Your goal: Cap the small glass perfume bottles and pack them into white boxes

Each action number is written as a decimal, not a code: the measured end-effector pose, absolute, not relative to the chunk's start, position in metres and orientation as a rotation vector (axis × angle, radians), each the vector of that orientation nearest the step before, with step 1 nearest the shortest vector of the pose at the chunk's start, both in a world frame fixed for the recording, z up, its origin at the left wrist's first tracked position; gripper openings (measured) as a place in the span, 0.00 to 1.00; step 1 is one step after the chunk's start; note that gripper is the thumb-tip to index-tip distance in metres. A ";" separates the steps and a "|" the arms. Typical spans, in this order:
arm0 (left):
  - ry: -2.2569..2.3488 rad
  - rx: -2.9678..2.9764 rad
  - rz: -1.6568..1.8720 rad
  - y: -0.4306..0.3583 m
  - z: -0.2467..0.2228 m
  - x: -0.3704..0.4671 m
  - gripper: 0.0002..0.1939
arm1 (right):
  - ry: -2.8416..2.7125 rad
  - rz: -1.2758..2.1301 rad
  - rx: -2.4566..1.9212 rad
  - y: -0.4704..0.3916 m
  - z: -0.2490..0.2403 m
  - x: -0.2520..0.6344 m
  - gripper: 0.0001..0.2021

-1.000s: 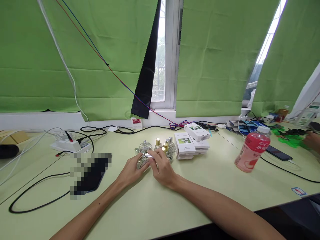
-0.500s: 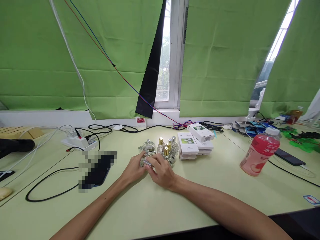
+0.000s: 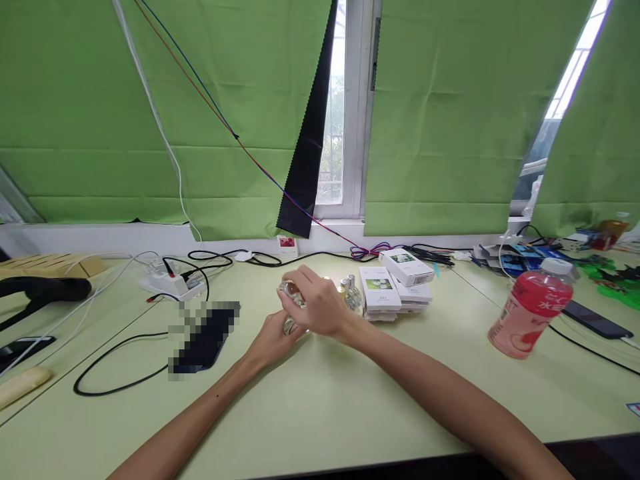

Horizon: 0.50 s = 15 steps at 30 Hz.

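Observation:
On the table, my left hand (image 3: 273, 339) is closed around a glass perfume bottle (image 3: 289, 325), most of it covered by my fingers. My right hand (image 3: 323, 305) is just above it, with thumb and fingers pinched at a clear glassy piece (image 3: 288, 287); whether this is a cap or part of a bottle is hard to tell. Right behind that hand stand several small perfume bottles (image 3: 353, 297) with silver and gold tops, partly hidden by it. Beside them lies a stack of white boxes (image 3: 379, 291) with a flower picture.
A pink drink bottle (image 3: 531, 312) stands at the right, near a charging phone (image 3: 596, 319). To the left lie a dark phone (image 3: 209, 340), a white power strip (image 3: 173, 283) and loose cables. Green blinds (image 3: 440, 120) hang behind the table (image 3: 320, 413).
My right hand has lifted a little from the bottle at my left hand, and its fingers now cover the bottles behind. The silver piece it held is out of sight. The view has shifted slightly.

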<state>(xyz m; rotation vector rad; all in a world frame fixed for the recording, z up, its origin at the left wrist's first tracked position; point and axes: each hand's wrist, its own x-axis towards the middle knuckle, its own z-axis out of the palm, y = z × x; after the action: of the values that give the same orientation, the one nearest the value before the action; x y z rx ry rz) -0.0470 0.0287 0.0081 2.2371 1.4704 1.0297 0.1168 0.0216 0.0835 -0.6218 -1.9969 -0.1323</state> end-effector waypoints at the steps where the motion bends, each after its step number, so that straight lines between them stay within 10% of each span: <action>1: 1.467 2.248 0.997 0.029 0.008 -0.047 0.16 | -2.002 -0.046 -0.633 0.022 0.091 0.119 0.06; 15: 1.434 2.333 0.913 0.032 0.005 -0.049 0.21 | -2.313 0.302 -0.829 0.027 0.097 0.143 0.06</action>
<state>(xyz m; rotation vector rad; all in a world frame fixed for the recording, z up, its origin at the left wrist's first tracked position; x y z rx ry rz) -0.0493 0.0320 0.0047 2.3335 1.4336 0.9134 0.1431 0.0273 0.0969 -0.8288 -2.3130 0.3018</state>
